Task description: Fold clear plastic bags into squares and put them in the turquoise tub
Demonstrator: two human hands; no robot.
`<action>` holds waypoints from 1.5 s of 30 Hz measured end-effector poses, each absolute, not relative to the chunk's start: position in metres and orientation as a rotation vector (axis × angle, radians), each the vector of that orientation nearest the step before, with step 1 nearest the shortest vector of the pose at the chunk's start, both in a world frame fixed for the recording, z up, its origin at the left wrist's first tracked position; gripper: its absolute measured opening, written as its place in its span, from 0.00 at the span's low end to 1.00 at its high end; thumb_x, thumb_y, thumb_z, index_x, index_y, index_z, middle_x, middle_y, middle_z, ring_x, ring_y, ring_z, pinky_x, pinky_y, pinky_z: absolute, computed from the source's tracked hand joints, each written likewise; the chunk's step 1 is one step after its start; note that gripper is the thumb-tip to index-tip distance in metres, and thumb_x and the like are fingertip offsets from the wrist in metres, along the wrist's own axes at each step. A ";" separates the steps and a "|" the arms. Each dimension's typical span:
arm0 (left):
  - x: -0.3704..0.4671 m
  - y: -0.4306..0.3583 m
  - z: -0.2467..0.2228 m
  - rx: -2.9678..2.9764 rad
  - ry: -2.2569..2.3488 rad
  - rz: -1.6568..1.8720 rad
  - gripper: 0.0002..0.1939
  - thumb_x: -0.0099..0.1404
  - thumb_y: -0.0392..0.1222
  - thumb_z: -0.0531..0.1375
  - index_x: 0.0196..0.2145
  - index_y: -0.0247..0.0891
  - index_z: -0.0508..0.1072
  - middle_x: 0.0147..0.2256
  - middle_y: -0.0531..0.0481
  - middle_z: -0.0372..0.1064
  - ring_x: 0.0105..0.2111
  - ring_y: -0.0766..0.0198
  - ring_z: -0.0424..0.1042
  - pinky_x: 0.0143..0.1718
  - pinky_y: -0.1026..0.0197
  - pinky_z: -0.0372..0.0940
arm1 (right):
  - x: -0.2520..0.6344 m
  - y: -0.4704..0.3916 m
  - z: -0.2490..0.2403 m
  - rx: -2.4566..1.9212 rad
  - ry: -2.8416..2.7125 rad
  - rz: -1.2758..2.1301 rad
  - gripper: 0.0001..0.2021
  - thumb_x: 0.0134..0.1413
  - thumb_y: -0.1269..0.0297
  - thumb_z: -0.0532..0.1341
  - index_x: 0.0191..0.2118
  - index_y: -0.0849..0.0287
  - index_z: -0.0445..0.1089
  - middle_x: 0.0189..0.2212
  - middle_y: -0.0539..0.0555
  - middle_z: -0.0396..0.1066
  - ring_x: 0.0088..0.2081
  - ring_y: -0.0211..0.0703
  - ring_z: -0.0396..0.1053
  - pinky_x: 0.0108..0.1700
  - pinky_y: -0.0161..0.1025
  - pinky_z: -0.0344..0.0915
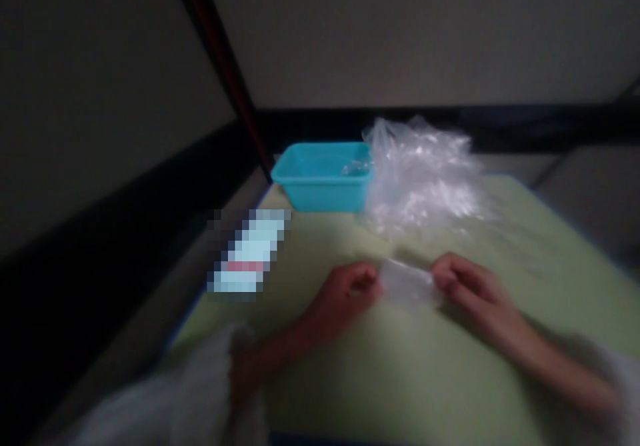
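A small clear plastic bag (407, 284) is stretched between my two hands, low over the yellow-green table (380, 373). At its left edge my left hand (350, 293) pinches it with thumb and fingers together. Its right edge is gripped by my right hand (467, 283), whose fingers are curled closed. Behind my right hand lies a large heap of shiny clear plastic bags (425, 173). The picture is blurred, so I cannot tell whether anything is inside the small bag.
A turquoise plastic basin (327, 195) stands at the back of the table, touching the heap, with some clear plastic inside. Toward the left edge is a blurred-out, pale rectangular object (253, 249). A dark red post (225, 59) rises behind the basin, with walls beyond.
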State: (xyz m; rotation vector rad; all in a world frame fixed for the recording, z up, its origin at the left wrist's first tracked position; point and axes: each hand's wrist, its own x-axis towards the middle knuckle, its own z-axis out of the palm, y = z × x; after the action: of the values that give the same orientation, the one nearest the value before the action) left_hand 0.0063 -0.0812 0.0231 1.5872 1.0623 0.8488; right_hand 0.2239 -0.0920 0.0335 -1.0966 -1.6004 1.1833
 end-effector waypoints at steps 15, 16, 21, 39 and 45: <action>0.010 -0.078 0.017 1.174 0.969 0.878 0.13 0.51 0.46 0.62 0.23 0.35 0.64 0.22 0.53 0.65 0.23 0.68 0.64 0.27 0.66 0.56 | 0.207 -0.094 0.016 -0.994 -1.439 1.206 0.11 0.56 0.58 0.60 0.33 0.55 0.56 0.21 0.43 0.54 0.20 0.32 0.51 0.19 0.30 0.47; 0.010 -0.077 0.015 1.165 0.960 0.893 0.12 0.51 0.45 0.63 0.25 0.36 0.65 0.23 0.53 0.66 0.24 0.68 0.65 0.27 0.66 0.57 | 0.207 -0.094 0.014 -1.000 -1.448 1.189 0.10 0.56 0.58 0.59 0.33 0.55 0.56 0.21 0.43 0.53 0.20 0.32 0.50 0.19 0.30 0.47; 0.010 -0.078 0.009 1.116 0.942 0.982 0.17 0.51 0.37 0.62 0.38 0.39 0.62 0.25 0.57 0.66 0.25 0.68 0.67 0.26 0.67 0.57 | 0.206 -0.091 0.007 -0.997 -1.497 1.189 0.12 0.56 0.56 0.60 0.31 0.55 0.56 0.20 0.43 0.51 0.20 0.32 0.49 0.18 0.29 0.46; 0.018 -0.077 0.017 1.008 0.975 1.054 0.22 0.47 0.32 0.63 0.41 0.38 0.61 0.26 0.56 0.69 0.25 0.67 0.70 0.26 0.67 0.62 | 0.188 -0.082 0.016 -0.983 -1.227 1.188 0.20 0.48 0.59 0.66 0.41 0.52 0.54 0.26 0.47 0.71 0.24 0.36 0.69 0.24 0.33 0.64; -0.006 -0.035 0.039 0.720 1.013 1.505 0.21 0.47 0.39 0.69 0.36 0.37 0.64 0.30 0.52 0.72 0.30 0.65 0.73 0.32 0.64 0.64 | 0.178 -0.069 0.026 -0.917 -1.312 1.184 0.16 0.51 0.59 0.63 0.38 0.51 0.53 0.23 0.43 0.65 0.19 0.33 0.62 0.18 0.30 0.55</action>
State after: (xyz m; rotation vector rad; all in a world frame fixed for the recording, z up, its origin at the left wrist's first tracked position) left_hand -0.0060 -0.0350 0.0393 0.7196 1.0126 1.5049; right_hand 0.1776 -0.0688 0.0255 -0.9170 -1.3120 1.1838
